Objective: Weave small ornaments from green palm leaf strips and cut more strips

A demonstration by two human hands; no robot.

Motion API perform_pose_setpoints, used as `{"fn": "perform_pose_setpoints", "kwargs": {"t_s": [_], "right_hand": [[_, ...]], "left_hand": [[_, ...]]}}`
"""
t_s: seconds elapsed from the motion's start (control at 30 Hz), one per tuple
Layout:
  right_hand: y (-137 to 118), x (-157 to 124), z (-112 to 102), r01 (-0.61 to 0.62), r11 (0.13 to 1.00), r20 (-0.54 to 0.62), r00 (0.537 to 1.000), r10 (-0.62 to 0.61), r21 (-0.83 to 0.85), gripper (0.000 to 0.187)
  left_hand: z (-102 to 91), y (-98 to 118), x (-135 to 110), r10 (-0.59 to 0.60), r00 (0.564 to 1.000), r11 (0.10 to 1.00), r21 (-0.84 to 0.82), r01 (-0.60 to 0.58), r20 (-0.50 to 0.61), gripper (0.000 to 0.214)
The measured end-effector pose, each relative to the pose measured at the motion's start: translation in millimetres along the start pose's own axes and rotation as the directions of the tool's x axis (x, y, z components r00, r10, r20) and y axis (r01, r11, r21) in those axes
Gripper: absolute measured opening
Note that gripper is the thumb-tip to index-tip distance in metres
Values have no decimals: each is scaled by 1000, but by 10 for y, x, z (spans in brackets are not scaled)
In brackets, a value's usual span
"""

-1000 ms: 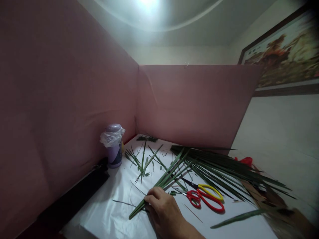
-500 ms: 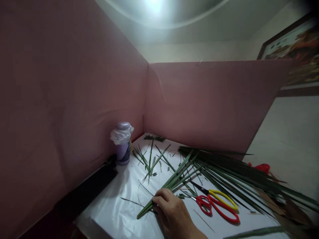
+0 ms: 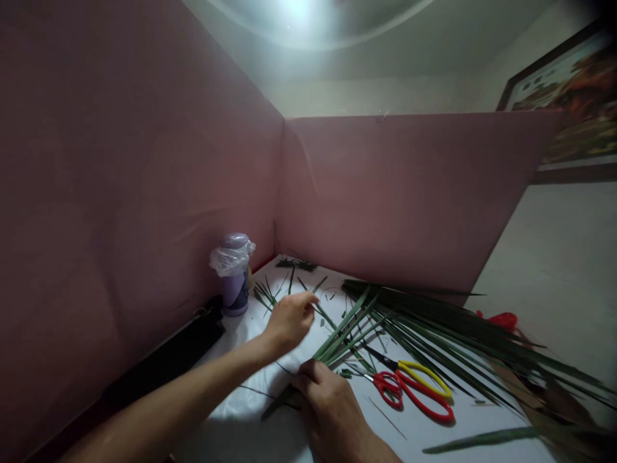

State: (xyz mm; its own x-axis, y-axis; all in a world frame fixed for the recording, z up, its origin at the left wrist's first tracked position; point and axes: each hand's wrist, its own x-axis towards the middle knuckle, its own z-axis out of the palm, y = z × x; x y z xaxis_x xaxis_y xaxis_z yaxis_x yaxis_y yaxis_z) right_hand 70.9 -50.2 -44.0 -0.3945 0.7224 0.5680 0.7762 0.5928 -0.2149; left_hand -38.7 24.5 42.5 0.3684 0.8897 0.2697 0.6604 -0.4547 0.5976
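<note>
My right hand (image 3: 330,406) is closed around a bundle of long green leaf strips (image 3: 344,331). The strips fan out up and to the right; their other end pokes out at the lower left of the hand. Above the white table, my left hand (image 3: 290,321) reaches in from the left with its fingers curled together. It covers part of the loose leaf pieces, and whether it holds one is hidden. Red-handled small scissors (image 3: 388,389) and large scissors with red and yellow handles (image 3: 429,392) lie right of my right hand.
A large pile of long leaves (image 3: 448,334) spreads over the right side. A purple bottle (image 3: 235,283) wrapped in clear plastic stands at the back left, near a black object (image 3: 168,354). Pink panels (image 3: 409,199) enclose the table. A single leaf (image 3: 482,439) lies at front right.
My left hand has come in from the left, over the loose leaf pieces. My right hand keeps its hold on the leaf bundle in nearly the same place.
</note>
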Motion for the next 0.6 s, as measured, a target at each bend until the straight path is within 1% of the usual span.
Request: {"fn": "perform_pose_setpoints", "kwargs": {"t_s": [0.03,0.07,0.13,0.23,0.33,0.43,0.53,0.6], "right_hand": [[-3,-3,-6,6,1000,19,1000,-6,-7,15],[-4,-5,-11,11,1000,28,1000,-10,-12,15],[-3,-4,-18,24,1000,25,999,-23,-15,16],[8,0,-16,42,999,21,999,-42,-1,16],[15,3,-18,40,999,29,999,-40,9,16],[12,6,-33,30,999,38,999,-31,14,16],[6,7,-47,28,999,40,999,-29,20,17],[5,5,-49,25,999,38,999,-26,23,18]], "left_hand": [[11,-93,205,-99,995,976,193,102,-28,29],[29,-195,376,-153,987,954,254,159,-44,28],[83,-393,610,-218,973,923,309,229,-69,30],[184,-599,765,-317,946,884,338,323,-74,30],[260,-692,846,-388,919,864,318,391,-73,30],[262,-744,927,-441,895,857,260,444,-75,27],[174,-790,968,-471,880,866,161,474,-60,22],[69,-819,932,-475,880,877,65,476,-25,17]]}}
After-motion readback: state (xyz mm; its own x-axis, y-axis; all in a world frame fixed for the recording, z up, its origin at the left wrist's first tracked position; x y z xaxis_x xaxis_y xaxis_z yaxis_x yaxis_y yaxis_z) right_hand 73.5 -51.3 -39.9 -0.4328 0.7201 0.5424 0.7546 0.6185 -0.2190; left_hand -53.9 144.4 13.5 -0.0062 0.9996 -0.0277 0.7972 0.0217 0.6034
